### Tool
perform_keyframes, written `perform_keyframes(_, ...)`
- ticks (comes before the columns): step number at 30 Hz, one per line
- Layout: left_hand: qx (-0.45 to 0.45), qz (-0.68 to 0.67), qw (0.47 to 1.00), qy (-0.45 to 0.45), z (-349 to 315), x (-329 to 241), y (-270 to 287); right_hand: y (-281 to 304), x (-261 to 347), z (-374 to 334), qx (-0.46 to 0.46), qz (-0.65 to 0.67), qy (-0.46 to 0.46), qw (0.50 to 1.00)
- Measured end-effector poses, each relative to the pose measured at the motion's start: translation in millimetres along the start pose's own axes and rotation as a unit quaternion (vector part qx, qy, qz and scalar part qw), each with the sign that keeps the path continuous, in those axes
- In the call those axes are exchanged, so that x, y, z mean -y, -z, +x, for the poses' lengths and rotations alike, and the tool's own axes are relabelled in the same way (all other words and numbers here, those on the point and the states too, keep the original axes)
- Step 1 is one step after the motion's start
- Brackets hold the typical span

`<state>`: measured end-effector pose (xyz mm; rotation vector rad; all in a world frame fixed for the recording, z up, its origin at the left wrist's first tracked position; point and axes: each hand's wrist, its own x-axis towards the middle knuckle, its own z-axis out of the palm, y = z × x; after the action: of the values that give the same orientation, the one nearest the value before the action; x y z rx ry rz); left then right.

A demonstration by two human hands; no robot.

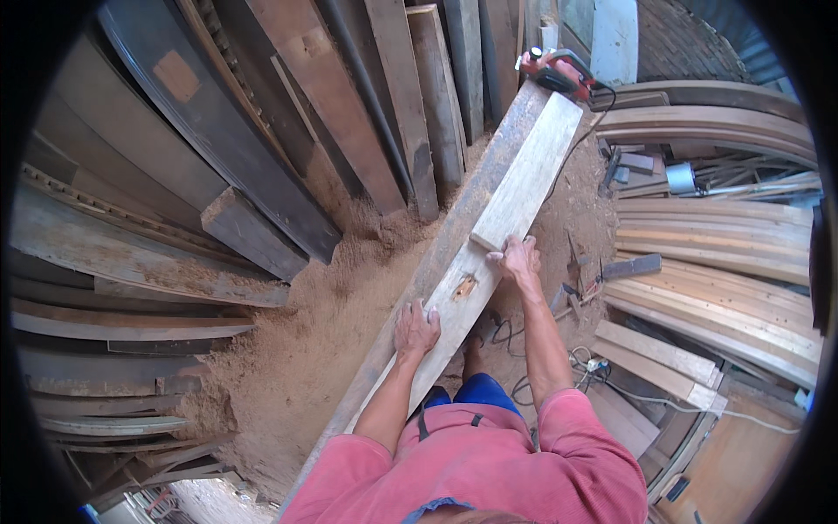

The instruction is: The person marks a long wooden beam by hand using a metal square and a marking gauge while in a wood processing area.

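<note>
Pressing flat on the long pale plank (454, 301), left hand (415, 329) lies palm-down, fingers spread, pinching nothing. Right hand (518, 258) rests ahead of it at the near end of a shorter board (528, 172) stacked on top, fingers curled on its edge. Red power tool (556, 70) sits far beyond both grips. Sawdust floor (305, 349) left of them.

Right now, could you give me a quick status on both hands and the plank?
Left hand flat on long plank. Right hand at near end of shorter pale board lying on top. Red power tool at far end.
</note>
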<state>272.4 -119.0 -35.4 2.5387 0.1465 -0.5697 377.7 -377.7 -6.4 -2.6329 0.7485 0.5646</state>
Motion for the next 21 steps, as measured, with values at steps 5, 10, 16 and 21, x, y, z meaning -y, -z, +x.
perform_keyframes(5, -0.033, 0.024, 0.999, 0.006, -1, 1, 0, 60, 0, 23, -0.080, 0.014, 0.003, 0.997)
perform_keyframes(10, -0.019, 0.013, 0.999, 0.024, 3, 0, 6, 121, 33, 68, -0.087, 0.012, -0.008, 0.996)
perform_keyframes(16, 0.005, 0.024, 0.998, 0.062, -2, 6, -5, 94, 30, 132, -0.047, -0.036, -0.015, 0.998)
perform_keyframes(21, 0.031, 0.040, 0.998, 0.038, 5, 9, -4, 114, 14, 115, -0.045, 0.044, 0.023, 0.998)
